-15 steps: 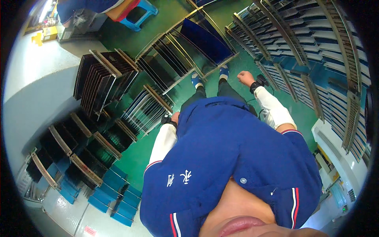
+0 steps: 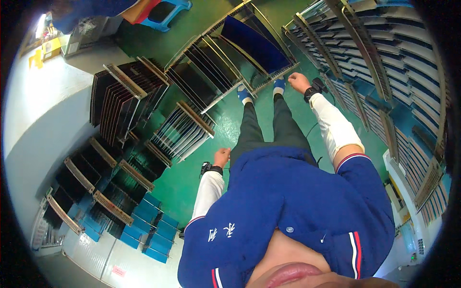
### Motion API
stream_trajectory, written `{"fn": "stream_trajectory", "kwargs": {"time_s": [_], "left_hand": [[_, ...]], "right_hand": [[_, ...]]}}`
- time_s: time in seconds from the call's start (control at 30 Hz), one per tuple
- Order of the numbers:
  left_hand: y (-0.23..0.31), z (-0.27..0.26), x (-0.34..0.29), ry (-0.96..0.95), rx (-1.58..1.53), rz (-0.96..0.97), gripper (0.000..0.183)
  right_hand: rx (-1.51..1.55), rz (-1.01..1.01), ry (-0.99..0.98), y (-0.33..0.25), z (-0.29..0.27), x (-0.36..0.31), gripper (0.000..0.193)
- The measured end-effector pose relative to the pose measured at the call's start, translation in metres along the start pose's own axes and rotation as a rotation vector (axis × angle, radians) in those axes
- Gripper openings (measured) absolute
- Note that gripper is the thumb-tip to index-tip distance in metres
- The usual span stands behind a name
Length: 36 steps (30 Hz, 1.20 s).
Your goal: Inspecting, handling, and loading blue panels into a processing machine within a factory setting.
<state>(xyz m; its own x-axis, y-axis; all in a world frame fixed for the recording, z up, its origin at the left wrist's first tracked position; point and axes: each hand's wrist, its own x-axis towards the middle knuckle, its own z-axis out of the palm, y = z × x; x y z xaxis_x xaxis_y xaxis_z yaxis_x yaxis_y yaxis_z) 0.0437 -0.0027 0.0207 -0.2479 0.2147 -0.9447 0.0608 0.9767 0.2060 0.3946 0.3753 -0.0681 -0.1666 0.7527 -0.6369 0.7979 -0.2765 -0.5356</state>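
Observation:
I stand on a green floor in a blue shirt, white sleeves and black trousers. My left hand (image 2: 222, 157) hangs beside my left thigh with its fingers curled and nothing in it; a black wristband sits just below it. My right hand (image 2: 298, 82) reaches forward at the end of a straight arm, fingers curled, holding nothing. It is close to the near edge of a metal rack (image 2: 281, 73) that holds a large dark blue panel (image 2: 254, 43). My blue shoes (image 2: 243, 93) stand just left of that hand.
Slotted racks of dark panels (image 2: 122, 103) stand to my left. Smaller racks with blue panels (image 2: 153, 225) lie at the lower left. Long shelves of blue trays (image 2: 384, 62) fill the right side. A blue stool (image 2: 168, 12) stands at the top and a grey wall (image 2: 43, 125) at the left.
My right hand has moved a little forward toward the rack's edge. My left hand has swung out from my hip and shows more fully beside the thigh.

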Motion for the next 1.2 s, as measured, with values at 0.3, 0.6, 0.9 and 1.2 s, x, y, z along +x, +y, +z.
{"fn": "stream_trajectory", "kwargs": {"time_s": [0.3, 0.6, 0.9, 1.2], "left_hand": [[0.039, 0.031, 0.044, 0.085, 0.193, 0.203, 0.036], [0.073, 0.062, 0.090, 0.161, 0.460, 0.434, 0.046], [0.133, 0.093, 0.123, 0.289, 0.569, 0.363, 0.065], [0.143, 0.094, 0.149, 0.411, 0.556, 0.335, 0.061]], "right_hand": [[0.065, 0.010, -0.006, -0.015, -0.001, 0.053, 0.027], [-0.048, 0.001, 0.062, -0.020, 0.026, 0.116, 0.044], [-0.053, 0.135, 0.121, 0.003, 0.081, 0.202, 0.050], [-0.074, 0.134, 0.164, 0.012, 0.107, 0.260, 0.053]]}}
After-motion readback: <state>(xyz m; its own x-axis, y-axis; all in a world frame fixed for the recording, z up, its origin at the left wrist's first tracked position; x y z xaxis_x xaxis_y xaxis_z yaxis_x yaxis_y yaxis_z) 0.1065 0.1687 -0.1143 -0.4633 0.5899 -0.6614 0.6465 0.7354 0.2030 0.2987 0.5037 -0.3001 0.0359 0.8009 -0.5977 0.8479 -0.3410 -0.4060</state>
